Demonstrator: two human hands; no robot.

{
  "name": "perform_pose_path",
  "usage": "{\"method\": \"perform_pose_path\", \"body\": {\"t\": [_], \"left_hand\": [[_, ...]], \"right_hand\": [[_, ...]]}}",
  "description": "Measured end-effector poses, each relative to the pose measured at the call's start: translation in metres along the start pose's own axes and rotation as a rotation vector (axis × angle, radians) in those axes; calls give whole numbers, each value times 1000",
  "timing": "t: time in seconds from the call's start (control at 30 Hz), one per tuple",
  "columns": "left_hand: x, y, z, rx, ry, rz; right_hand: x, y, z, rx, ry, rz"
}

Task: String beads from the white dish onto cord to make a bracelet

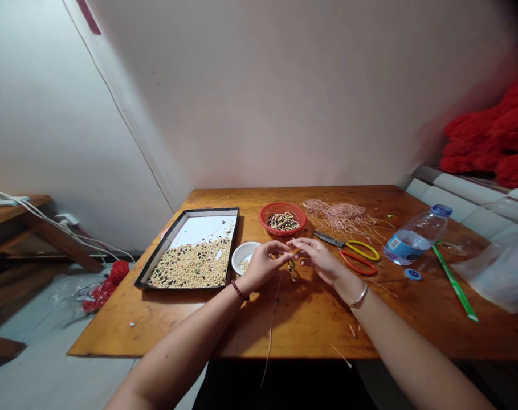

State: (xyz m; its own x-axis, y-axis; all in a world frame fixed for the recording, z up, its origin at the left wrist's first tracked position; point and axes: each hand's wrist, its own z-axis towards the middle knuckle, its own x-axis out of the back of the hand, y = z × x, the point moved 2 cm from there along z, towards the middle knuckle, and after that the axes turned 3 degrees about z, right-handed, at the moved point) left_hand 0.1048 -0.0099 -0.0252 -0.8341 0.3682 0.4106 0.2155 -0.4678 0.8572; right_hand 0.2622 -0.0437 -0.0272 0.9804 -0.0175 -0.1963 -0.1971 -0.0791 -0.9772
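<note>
My left hand (262, 263) and my right hand (321, 261) meet above the middle of the table, fingertips pinched close together. Between them hangs a short beaded string (292, 271) with light, dark and green beads. A thin pale cord (270, 330) trails from my fingers down past the table's front edge. Just beyond the hands, a red plastic basket (283, 232) holds beaded strands. A white bowl (237, 263) with a few pale beads stands beside my left hand, which partly hides it. Scissors with a yellow and a red handle (357, 256) lie to the right of my right hand.
At left sits a black-rimmed tray (141, 273) of loose beads. A tangle of pink cord (339, 213) lies at the back. On the right are a water bottle (416, 234), its blue cap (412, 274), a green strip (455, 283) and a clear plastic bag (498, 273).
</note>
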Motion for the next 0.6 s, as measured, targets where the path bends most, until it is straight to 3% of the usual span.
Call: {"method": "perform_pose_path", "body": {"t": [0.27, 0.6], "left_hand": [[0, 3, -4, -88, 66, 170], [1, 6, -7, -157, 135, 338]], "right_hand": [[4, 5, 10, 162, 36, -213], [7, 6, 10, 77, 16, -217]]}}
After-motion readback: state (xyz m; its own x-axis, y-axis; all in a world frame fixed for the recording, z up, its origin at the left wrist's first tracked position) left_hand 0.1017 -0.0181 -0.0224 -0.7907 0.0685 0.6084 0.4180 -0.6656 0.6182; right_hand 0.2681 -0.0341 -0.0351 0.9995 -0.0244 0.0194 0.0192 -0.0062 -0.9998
